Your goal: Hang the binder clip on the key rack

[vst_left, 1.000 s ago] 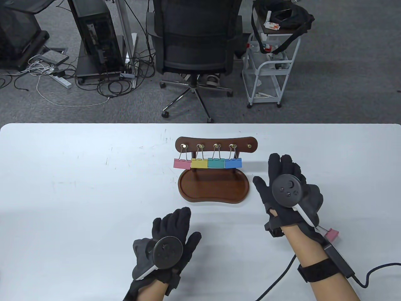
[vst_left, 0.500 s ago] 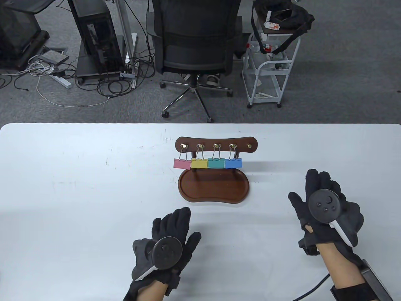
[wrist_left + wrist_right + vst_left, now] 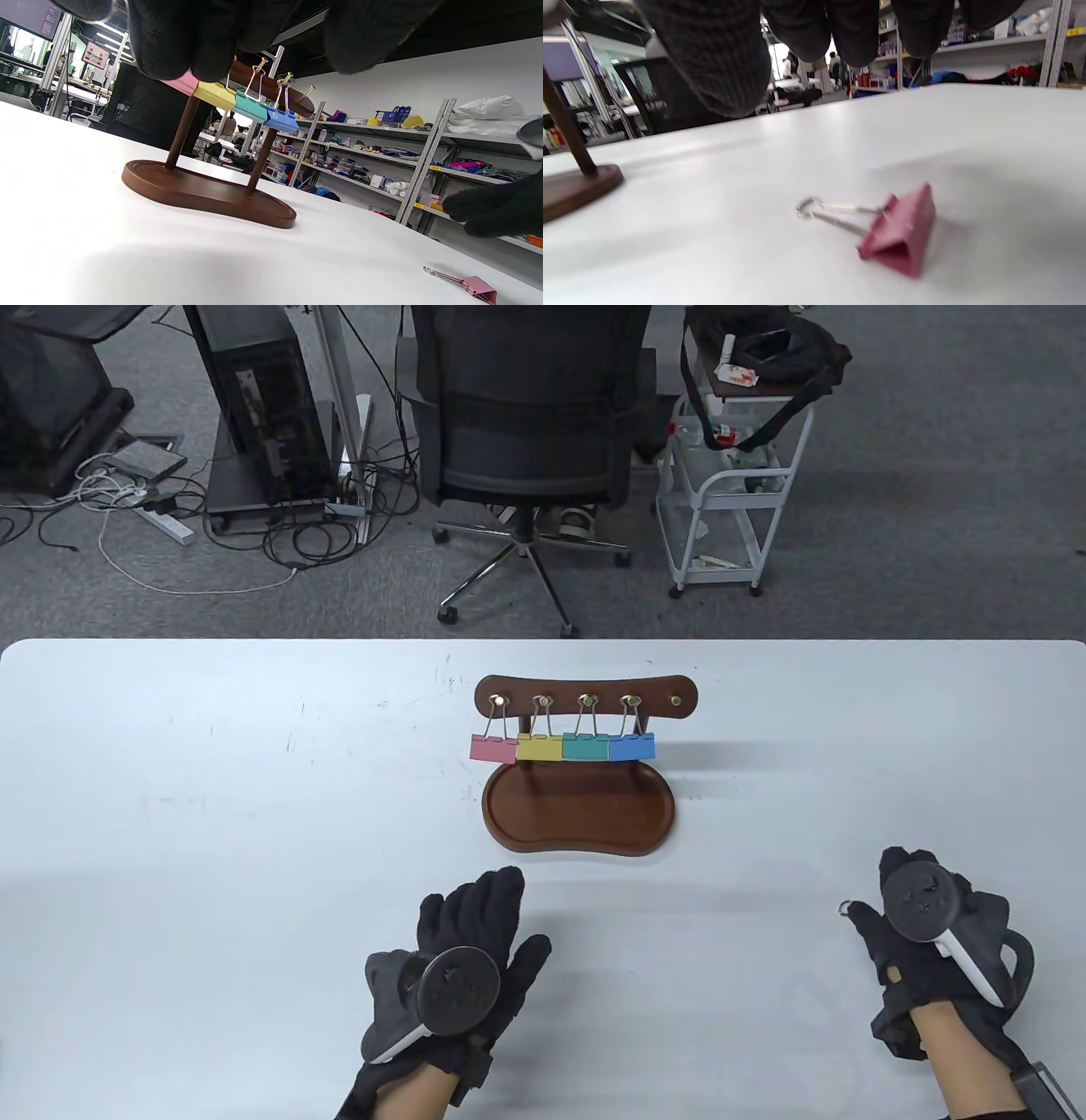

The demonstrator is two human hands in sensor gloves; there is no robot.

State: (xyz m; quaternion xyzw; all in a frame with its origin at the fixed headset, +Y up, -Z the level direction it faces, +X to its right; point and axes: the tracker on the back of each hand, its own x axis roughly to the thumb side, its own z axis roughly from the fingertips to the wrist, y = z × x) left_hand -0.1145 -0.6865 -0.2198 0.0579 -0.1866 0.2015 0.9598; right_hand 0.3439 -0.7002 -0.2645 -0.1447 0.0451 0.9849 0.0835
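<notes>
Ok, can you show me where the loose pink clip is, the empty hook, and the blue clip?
loose pink clip (image 3: 901, 237), right wrist view, on its pink body.
empty hook (image 3: 676, 701), table view, on the brass knob.
blue clip (image 3: 631, 746), table view, on its blue body.

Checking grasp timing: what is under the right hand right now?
A loose pink binder clip lies on the white table beneath the right hand, untouched. From above the hand covers all but its wire loop.

Lab workspace, office chair, computer tower, stocked metal shelving, floor cables
</notes>
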